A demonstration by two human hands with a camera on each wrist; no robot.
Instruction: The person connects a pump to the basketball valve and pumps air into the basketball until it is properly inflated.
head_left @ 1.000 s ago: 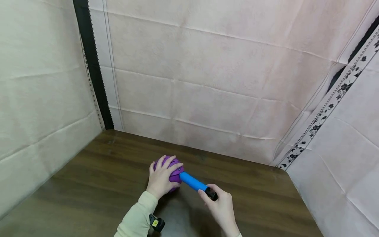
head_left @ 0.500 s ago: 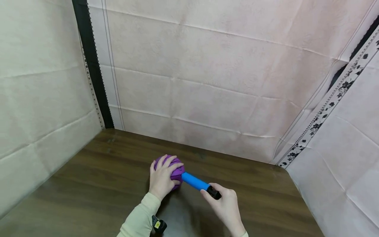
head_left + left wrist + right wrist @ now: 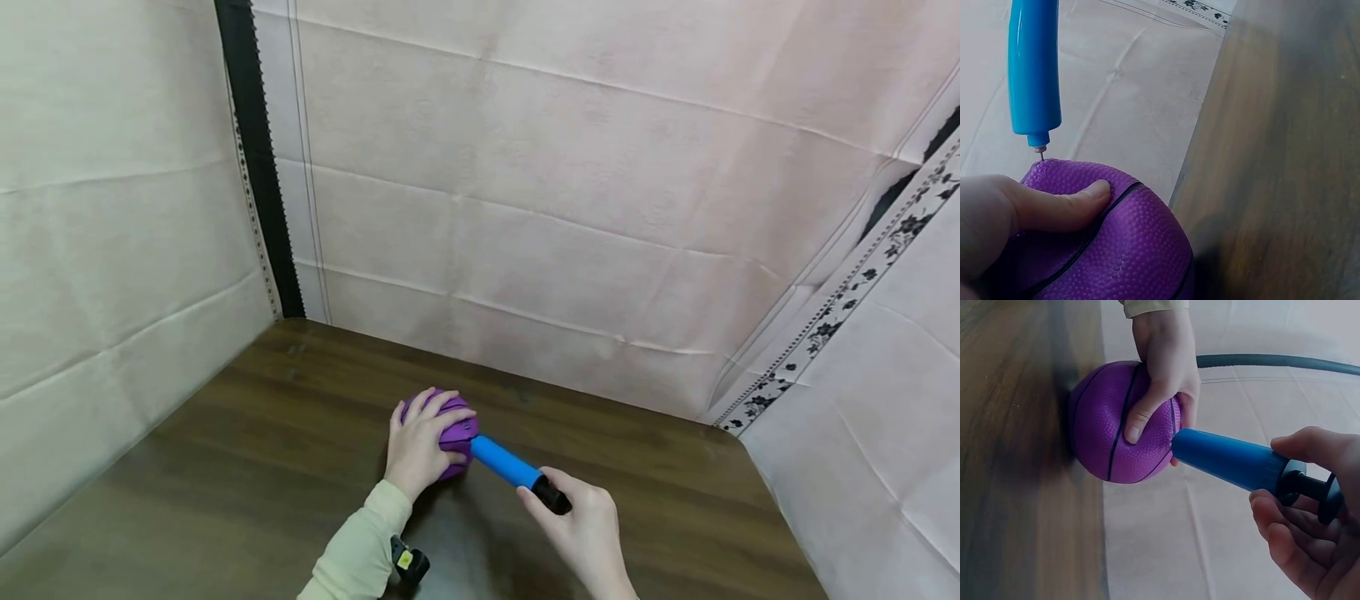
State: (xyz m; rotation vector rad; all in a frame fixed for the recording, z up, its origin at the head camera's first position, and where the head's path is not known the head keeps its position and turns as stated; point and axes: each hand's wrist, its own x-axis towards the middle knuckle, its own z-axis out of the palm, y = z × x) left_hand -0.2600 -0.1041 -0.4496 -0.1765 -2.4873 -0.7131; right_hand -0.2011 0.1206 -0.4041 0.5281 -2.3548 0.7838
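Observation:
A purple ball with black seams (image 3: 459, 435) rests on the table, its surface dented under my left thumb in the left wrist view. My left hand (image 3: 417, 446) grips it, fingers spread over the top and side. From the ball's right side sticks a blue hand pump (image 3: 504, 461). Its thin metal needle (image 3: 1041, 156) enters the ball. My right hand (image 3: 585, 521) holds the pump's black end between thumb and fingers. In the right wrist view, a short length of black plunger rod (image 3: 1311, 485) shows between the collar and the handle (image 3: 1331, 499).
The brown wood-grain table (image 3: 247, 467) spreads around the hands. Pale creased cloth walls (image 3: 525, 208) enclose it at the back and both sides. A black strip (image 3: 262, 167) runs up the back left corner. A small black device (image 3: 411, 562) sits at my left wrist.
The head view has shifted slightly. My right hand has drawn a little to the right, and slightly more of the pump's black end shows. The left hand keeps its grip on the ball.

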